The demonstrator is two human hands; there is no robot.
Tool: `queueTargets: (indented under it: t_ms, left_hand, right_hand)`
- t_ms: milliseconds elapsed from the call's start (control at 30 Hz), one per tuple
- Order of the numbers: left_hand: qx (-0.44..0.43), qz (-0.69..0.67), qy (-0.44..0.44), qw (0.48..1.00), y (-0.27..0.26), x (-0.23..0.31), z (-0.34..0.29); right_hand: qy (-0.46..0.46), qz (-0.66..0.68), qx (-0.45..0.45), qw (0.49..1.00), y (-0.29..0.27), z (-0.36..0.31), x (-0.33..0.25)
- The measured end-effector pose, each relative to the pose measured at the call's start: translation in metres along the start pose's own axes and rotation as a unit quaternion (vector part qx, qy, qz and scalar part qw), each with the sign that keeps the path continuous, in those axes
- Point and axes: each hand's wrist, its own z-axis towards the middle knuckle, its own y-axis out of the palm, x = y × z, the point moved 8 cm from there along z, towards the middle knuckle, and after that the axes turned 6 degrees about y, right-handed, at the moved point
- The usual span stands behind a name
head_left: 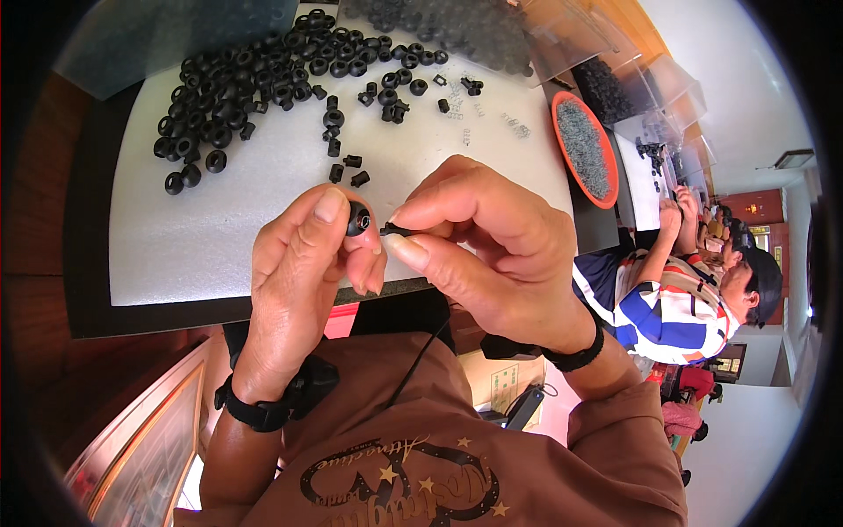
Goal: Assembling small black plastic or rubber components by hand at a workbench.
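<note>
Between the thumb and fingers of my left hand [303, 250] is a round black bead-like plastic part [357, 219], its hole turned toward my right hand. My right hand [500, 250] pinches a small black plastic piece [397, 230] between thumb and forefinger, its tip a short gap from the round part. Both hands hang over the near edge of the white foam sheet [211, 255]. Beyond them lie a few loose small black pieces [352, 162].
A large heap of round black parts [211, 110] covers the sheet's far left. Small clear springs [515, 126] lie far right. An orange bowl of springs [584, 149] and clear bins of black parts [606, 88] stand at the right. A person [685, 281] works there.
</note>
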Motion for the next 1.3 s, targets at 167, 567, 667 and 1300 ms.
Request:
queueTargets:
  t_ms: [167, 567, 667, 1300]
  left_hand:
    - [-0.005, 0.000, -0.002, 1.000, 0.001, -0.001, 0.001]
    - [-0.006, 0.044, -0.022, 0.999, 0.003, -0.002, -0.002]
    - [-0.008, 0.047, -0.013, 0.999, 0.001, -0.003, -0.002]
    - [0.013, 0.102, -0.024, 0.994, -0.005, -0.003, -0.004]
  right_hand:
    - [-0.096, -0.120, 0.003, 0.988, 0.000, -0.002, -0.009]
    - [-0.133, -0.186, 0.016, 0.973, 0.002, -0.004, -0.013]
    - [-0.119, -0.203, 0.005, 0.972, 0.004, -0.003, -0.017]
    - [-0.111, -0.247, -0.033, 0.962, 0.010, -0.003, -0.022]
